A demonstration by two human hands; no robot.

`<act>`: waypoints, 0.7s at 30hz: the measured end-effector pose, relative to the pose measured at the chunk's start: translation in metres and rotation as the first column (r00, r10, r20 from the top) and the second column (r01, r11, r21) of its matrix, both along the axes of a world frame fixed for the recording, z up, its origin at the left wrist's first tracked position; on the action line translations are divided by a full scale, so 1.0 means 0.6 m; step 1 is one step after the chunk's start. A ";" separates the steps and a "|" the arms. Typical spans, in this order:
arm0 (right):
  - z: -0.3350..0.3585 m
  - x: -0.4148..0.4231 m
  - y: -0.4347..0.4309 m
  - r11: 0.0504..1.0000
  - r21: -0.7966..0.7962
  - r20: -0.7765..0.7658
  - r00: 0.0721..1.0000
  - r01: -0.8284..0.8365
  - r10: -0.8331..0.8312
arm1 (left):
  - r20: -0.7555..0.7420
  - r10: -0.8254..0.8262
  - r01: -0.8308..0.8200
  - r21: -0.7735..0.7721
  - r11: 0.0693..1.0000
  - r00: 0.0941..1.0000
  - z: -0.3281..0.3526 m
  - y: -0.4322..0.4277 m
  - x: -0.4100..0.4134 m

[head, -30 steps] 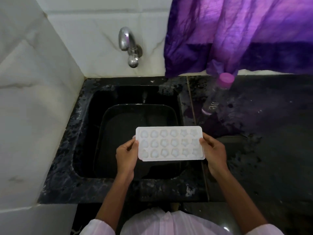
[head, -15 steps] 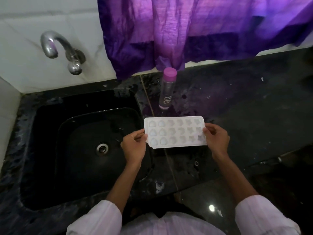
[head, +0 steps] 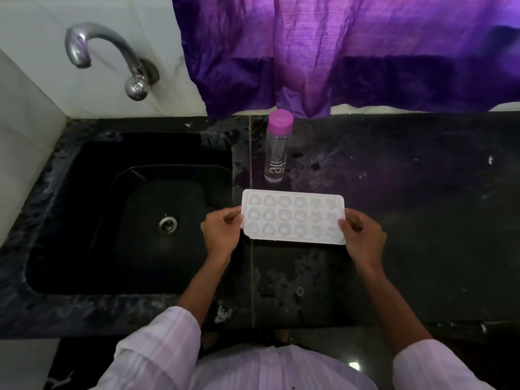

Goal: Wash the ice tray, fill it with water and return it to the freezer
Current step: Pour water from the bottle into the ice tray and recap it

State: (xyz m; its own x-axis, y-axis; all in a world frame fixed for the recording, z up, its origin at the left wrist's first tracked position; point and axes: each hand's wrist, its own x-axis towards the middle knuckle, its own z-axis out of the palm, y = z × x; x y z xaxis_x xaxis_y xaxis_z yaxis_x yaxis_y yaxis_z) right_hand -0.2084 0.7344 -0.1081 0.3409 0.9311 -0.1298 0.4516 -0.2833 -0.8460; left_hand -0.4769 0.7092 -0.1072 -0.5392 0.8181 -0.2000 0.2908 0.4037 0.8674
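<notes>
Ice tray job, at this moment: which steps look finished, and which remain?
Done: whether washing happened is unclear; no water runs from the chrome tap. In hand: the white plastic ice tray with heart and star moulds is held level by the left hand and right hand over the black stone counter, right of the black sink. I cannot tell whether its cells hold water. Left: the freezer, out of view.

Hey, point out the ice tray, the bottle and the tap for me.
Ice tray (head: 292,216): head view, middle row of moulds.
Bottle (head: 276,156): head view, clear body below the pink cap.
Tap (head: 95,40): head view, top of the curved spout.
</notes>
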 end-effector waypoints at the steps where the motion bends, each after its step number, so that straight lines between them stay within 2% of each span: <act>1: -0.003 0.003 0.002 1.000 -0.001 -0.011 1.000 -0.011 0.011 | -0.006 0.005 -0.005 -0.007 1.000 1.000 -0.001 -0.001 0.002; 7: -0.014 0.014 0.011 0.997 -0.006 -0.041 0.997 -0.071 0.071 | -0.055 0.015 -0.017 -0.044 0.999 0.998 -0.010 -0.003 0.010; 11: -0.015 0.020 0.014 0.995 -0.013 -0.009 0.995 -0.103 0.103 | -0.089 0.007 -0.013 -0.062 0.998 0.996 -0.016 -0.008 0.010; 14: -0.009 0.016 0.015 0.991 0.051 0.060 0.991 -0.127 0.124 | -0.134 0.016 -0.023 -0.049 0.999 0.991 -0.005 -0.007 0.007; 18: 0.025 -0.021 0.045 0.955 0.150 0.036 0.967 -0.255 0.253 | -0.279 -0.041 0.083 0.139 0.987 0.959 0.046 0.024 0.008; 21: 0.057 -0.073 0.093 0.907 0.227 -0.044 0.927 -0.354 0.373 | -0.316 -0.139 0.243 0.317 0.917 0.938 0.110 0.070 0.026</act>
State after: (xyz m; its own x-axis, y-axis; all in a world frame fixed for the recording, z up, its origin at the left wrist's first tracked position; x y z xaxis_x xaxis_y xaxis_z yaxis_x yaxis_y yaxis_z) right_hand -0.2520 0.7899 -0.0738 -0.0301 0.9971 0.0701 0.4134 0.0763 -0.9073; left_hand -0.4612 0.7510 -0.0412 -0.3566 0.9000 0.2505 0.5841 0.0055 0.8116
